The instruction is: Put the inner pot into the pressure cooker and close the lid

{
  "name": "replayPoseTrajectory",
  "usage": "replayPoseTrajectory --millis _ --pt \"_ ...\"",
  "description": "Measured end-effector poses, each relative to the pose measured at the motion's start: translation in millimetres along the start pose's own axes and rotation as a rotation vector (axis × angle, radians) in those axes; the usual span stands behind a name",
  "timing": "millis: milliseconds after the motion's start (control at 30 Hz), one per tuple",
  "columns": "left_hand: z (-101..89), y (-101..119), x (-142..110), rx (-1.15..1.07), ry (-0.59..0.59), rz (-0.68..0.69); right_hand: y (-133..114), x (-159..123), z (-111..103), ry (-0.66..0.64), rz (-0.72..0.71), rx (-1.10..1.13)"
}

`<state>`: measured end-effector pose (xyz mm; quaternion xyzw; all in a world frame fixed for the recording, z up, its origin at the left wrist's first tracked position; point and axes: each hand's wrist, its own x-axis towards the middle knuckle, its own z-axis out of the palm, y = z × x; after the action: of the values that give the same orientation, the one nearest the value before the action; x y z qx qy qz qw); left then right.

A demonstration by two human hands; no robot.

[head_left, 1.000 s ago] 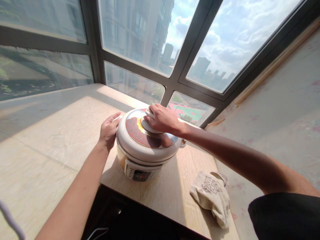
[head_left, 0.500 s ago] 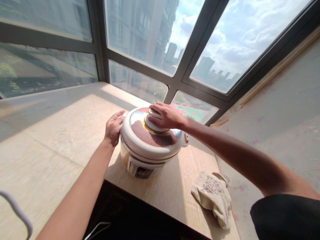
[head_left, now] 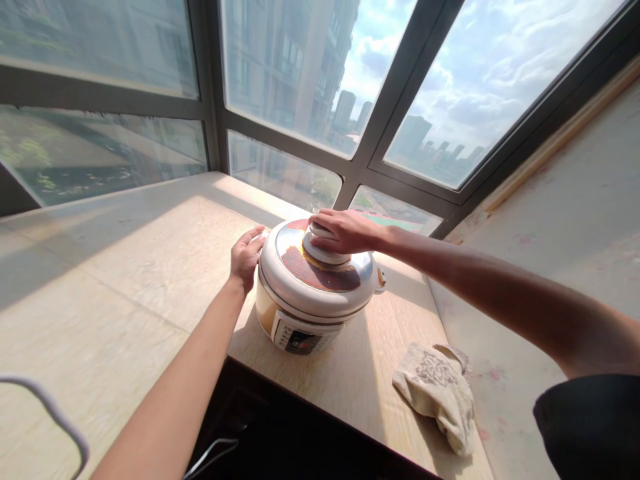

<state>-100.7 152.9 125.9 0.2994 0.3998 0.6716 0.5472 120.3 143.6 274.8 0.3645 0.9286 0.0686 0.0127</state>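
Observation:
A round white electric cooker [head_left: 305, 319] with a control panel on its front stands on the pale wooden counter [head_left: 125, 267] by the window. Its lid [head_left: 320, 273] has a glossy red-brown top and a white knob in the middle. My right hand [head_left: 345, 231] is closed over that knob from above. My left hand [head_left: 246, 257] rests with its fingers together against the cooker's left side, just under the lid's rim.
A crumpled beige cloth [head_left: 437, 393] lies on the counter to the right of the cooker. A dark gap [head_left: 280, 433] opens below the counter's front edge, with a white cable [head_left: 45, 413] at the lower left. Window frames and a wall enclose the far and right sides.
The view has shifted so the cooker sits further right. Both hands keep their places on the knob and the cooker's side.

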Motion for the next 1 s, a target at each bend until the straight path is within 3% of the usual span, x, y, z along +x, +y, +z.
replayPoseTrajectory --millis 267,433,567,667,800,1000 --pt "-0.6 -2 0 -0.015 -0.016 0.011 0 -1 -3 -0.02 -0.004 0.012" --pt "1.3 -1 -2 -0.038 0.0 0.009 3 -12 -10 -0.076 0.134 0.049" --pt "2.3 -1 -2 -0.05 0.016 0.012 17 -38 -4 0.04 0.26 0.287" --pt "2.6 0 -2 -0.049 0.022 0.036 24 -68 13 0.158 0.312 0.523" --pt "2.2 0 -2 -0.037 0.019 0.025 18 -114 50 0.344 0.433 0.659" --pt "-2.8 -4 -10 -0.111 -0.016 0.025 -3 -150 114 0.681 0.877 0.968"
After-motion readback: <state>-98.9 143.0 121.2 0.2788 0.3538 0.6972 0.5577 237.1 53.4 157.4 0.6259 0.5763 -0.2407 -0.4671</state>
